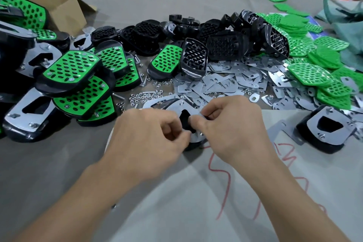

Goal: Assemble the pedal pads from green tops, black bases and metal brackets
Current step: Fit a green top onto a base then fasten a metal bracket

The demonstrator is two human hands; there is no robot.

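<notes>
Head view: low in the middle of the frame, an upturned pad lies on the grey worktop (59, 163), its black base (193, 147) underneath and its bracket (157, 104) on top. The right hand (231, 124) pinches the bracket's right side between thumb and curled fingers. The left hand (149, 133) has its fingers curled, with thumb and forefinger pressed together at the bracket's near edge; whether they grip the bracket or some small part cannot be told.

Finished pads (74, 68) are heaped at the left, and a cardboard box (64, 10) stands above them. Bare bases (222, 45) are piled in the upper middle and green tops (314, 72) at the right. Loose brackets (225, 84) and nuts (143, 96) are scattered just above the hands. A second upturned pad (324, 129) lies at the right edge.
</notes>
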